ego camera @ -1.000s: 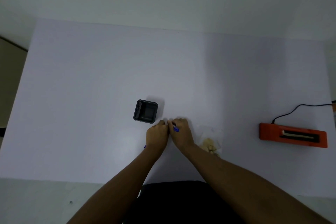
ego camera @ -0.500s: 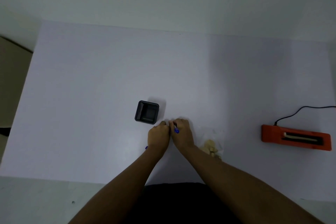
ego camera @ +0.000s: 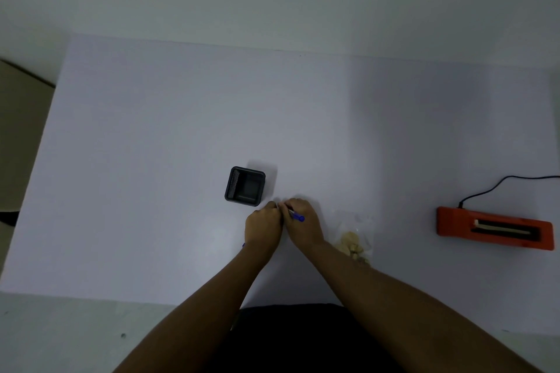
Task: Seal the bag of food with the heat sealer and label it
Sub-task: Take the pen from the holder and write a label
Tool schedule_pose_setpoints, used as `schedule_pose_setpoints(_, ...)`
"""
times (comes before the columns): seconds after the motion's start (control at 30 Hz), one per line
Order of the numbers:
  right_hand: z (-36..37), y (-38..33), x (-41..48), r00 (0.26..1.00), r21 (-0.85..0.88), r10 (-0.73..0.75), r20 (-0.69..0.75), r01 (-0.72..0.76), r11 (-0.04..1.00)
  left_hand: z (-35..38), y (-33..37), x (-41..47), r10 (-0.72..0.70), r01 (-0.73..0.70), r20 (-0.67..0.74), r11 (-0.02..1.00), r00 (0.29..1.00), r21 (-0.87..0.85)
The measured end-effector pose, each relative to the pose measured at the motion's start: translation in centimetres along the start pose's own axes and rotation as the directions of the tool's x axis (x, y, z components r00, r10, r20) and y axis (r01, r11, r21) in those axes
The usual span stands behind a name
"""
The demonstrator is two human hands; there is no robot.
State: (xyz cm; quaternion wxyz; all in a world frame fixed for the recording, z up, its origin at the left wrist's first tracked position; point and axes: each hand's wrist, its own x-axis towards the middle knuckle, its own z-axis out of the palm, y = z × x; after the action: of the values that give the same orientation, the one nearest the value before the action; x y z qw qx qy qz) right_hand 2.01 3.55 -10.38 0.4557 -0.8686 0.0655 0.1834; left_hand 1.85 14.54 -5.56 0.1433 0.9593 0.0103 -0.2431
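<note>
Bag of food (ego camera: 353,236) lies aside while the left hand (ego camera: 263,228) and right hand (ego camera: 303,225), pressed together, grip the blue pen (ego camera: 297,216), which should be kept steady for a readable label.

We see an orange rectangular plastic heat sealer (ego camera: 494,228) with a black slot and black cord (ego camera: 503,183), a black square mesh holder (ego camera: 245,186), a blue pen (ego camera: 297,216), and pale beige food in a clear plastic bag (ego camera: 354,236), all on a plain white table (ego camera: 151,145).

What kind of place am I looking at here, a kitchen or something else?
Probably not a kitchen: more likely a plain workbench set up for a packing demonstration. A bare white table against a blank wall holds only an orange heat sealer with its cord, a black pen holder and a clear bag of food.
</note>
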Motion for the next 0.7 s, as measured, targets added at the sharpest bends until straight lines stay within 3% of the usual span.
schedule_pose_setpoints(0.7,1.3,1.5,1.0,0.999,0.008,0.011,-0.039,-0.011,1.0,-0.5,0.2,0.1,-0.017,0.017,0.013,1.0,1.0,-0.009)
